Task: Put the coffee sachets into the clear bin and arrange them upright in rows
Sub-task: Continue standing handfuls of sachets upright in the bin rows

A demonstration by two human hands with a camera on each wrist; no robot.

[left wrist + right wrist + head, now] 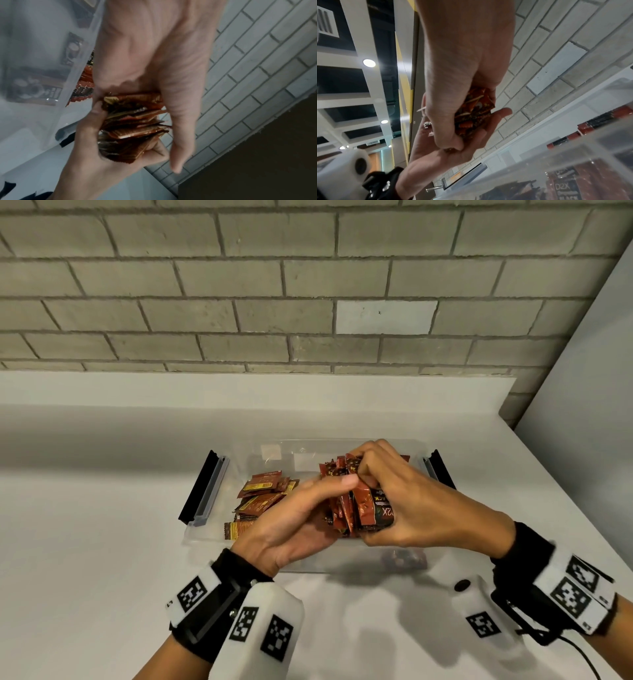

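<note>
Bundle of coffee sachets (pixel 356 505) squared up above the clear bin (pixel 416 455): left hand (pixel 294 522) cupping beneath, right hand (pixel 404 501) fingers (pixel 371 463) curled round it, probably for standing upright; loose sachets (pixel 263 491) flat inside.

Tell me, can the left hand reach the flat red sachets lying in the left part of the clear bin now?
Probably not yet: the left hand helps the right hand hold a bundle of red coffee sachets. The flat red sachets lie uncovered close beside it in the clear plastic bin.
</note>
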